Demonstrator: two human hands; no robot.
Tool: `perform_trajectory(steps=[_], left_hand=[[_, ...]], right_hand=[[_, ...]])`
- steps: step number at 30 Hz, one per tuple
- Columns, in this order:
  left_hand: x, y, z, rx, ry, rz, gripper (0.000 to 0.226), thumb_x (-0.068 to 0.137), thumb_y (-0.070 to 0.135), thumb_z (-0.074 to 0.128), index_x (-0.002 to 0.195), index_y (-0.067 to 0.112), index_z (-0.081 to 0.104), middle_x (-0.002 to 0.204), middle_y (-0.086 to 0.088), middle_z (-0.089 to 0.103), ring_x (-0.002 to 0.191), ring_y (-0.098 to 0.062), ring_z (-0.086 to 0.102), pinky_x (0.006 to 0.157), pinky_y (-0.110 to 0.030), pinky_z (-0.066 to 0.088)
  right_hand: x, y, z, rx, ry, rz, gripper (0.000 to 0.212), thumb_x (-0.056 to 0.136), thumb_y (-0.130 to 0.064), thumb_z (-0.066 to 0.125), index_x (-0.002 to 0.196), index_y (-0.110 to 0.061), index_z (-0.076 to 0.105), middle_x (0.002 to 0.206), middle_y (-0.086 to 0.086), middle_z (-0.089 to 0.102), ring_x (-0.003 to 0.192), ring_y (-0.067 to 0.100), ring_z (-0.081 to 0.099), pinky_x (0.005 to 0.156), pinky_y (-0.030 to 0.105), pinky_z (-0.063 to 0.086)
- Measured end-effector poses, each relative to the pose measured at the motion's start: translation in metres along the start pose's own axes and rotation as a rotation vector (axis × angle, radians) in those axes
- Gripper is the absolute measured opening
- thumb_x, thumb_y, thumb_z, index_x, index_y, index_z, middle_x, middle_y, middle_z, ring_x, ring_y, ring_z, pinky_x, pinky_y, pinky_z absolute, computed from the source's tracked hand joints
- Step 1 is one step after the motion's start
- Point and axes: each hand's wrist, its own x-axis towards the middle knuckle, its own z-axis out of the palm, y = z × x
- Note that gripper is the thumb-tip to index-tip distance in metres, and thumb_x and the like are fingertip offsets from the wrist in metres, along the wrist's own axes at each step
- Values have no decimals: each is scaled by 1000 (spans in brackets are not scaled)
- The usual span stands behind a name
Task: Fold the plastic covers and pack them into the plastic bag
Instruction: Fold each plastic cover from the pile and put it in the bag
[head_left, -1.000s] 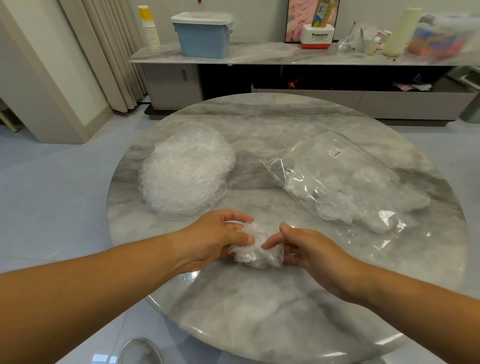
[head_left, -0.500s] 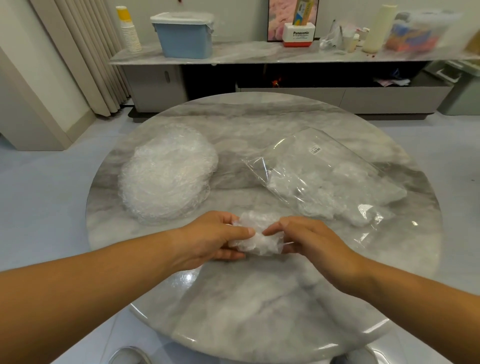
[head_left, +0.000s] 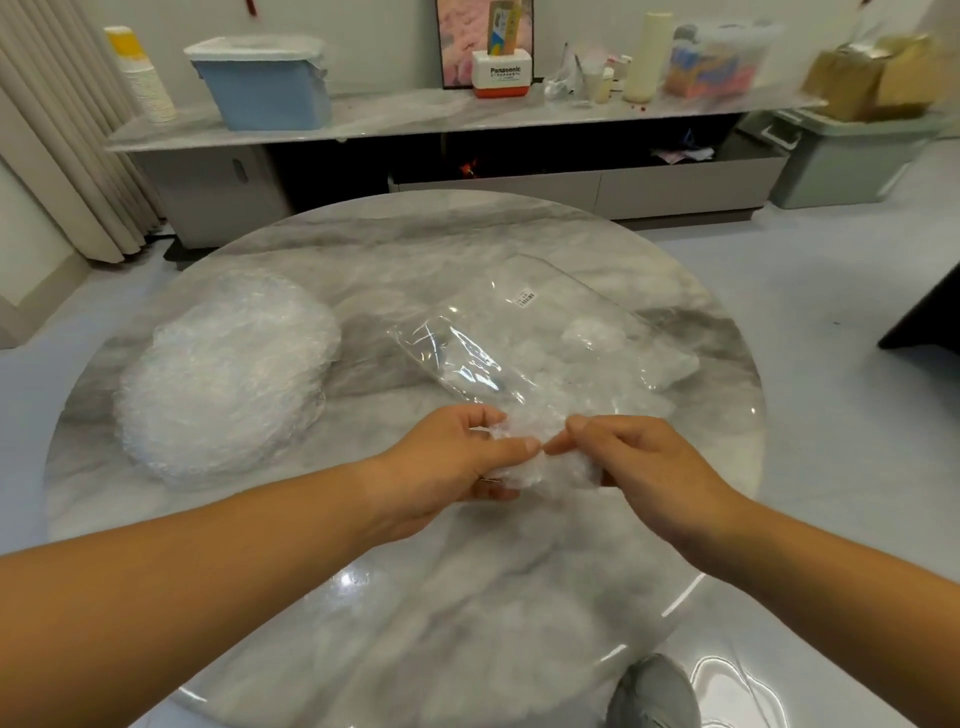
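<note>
**Both hands grip one crumpled cover at the mouth of the bag**

The left hand (head_left: 447, 462) and the right hand (head_left: 639, 467) meet over the near middle of the round marble desk (head_left: 467, 597). Between them they hold a small, scrunched plastic cover (head_left: 540, 460). The left thumb lies across its top and the other left fingers (head_left: 488, 491) curl beneath it, so that hand grips the cover. The right hand pinches the cover's right side, with thumb and forefinger closed on the film. The two thumbs nearly touch. The cover is lifted slightly from the desk, though how far cannot be told.

Just beyond the hands lies the clear plastic bag (head_left: 519, 358). It is flat on the desk and slants from the near middle toward the far right. Its near open end is touching or just behind the held cover. White bunched covers (head_left: 592, 332) show through the film toward the bag's far end, and a small printed label (head_left: 527, 299) sits near its far edge.

On the left of the desk, well apart from the bag, rests a large rounded pile of unfolded covers (head_left: 223, 374).

Past the desk a long low sideboard (head_left: 415, 117) runs along the far wall. It carries a blue bin (head_left: 265, 88), a stack of paper cups (head_left: 143, 78) and a white box marked Panasonic (head_left: 503, 75). A curtain (head_left: 62, 130) hangs at far left. A grey shoe (head_left: 654, 691) shows at the near edge, below the desk.
</note>
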Motion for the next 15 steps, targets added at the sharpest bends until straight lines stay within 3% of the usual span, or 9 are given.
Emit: perform_trajectory(steps=[2, 4, 6, 8, 11, 15], left_hand=[[4, 2, 10, 163, 19, 102, 18, 89, 25, 75, 102, 17, 66, 95, -5, 73, 84, -13, 68, 82, -33, 56], [8, 1, 16, 495, 68, 312, 24, 93, 44, 68, 105, 24, 70, 114, 1, 68, 104, -6, 62, 96, -28, 48], [12, -3, 22, 957, 97, 576, 40, 96, 60, 49, 116, 34, 71, 144, 8, 49, 136, -6, 37, 113, -24, 26], [16, -9, 30, 1245, 34, 719, 57, 95, 66, 28, 128, 38, 66, 167, 3, 17, 152, -9, 3, 120, -26, 3], [20, -20, 47, 1486, -89, 677, 74, 92, 71, 8, 145, 39, 50, 167, -2, -20, 149, -14, -30, 122, -39, -15], [24, -29, 63, 1658, -113, 606, 80, 91, 74, 4, 158, 35, 23, 161, -5, -36, 144, -19, -42, 121, -53, -15]], right_hand=[[1, -2, -20, 61, 109, -29, 39, 100, -46, 52, 89, -25, 82, 96, 2, 78, 94, 23, 72, 101, 47, 53], [8, -2, -46, 145, 218, -59, 47, 103, -50, 48, 86, -23, 83, 97, 8, 77, 93, 26, 72, 101, 48, 53], [16, 1, -71, 236, 283, -69, 55, 104, -51, 42, 82, -21, 83, 99, 12, 76, 92, 25, 71, 101, 49, 53], [23, 6, -87, 332, 320, -53, 60, 106, -50, 39, 81, -15, 81, 102, 12, 76, 94, 27, 70, 99, 51, 54], [31, 13, -96, 413, 349, -4, 58, 105, -51, 41, 85, -10, 77, 103, 11, 73, 90, 28, 69, 97, 52, 55], [38, 25, -97, 361, 327, 39, 60, 105, -53, 39, 85, -10, 77, 96, 9, 76, 87, 24, 70, 91, 46, 56]])
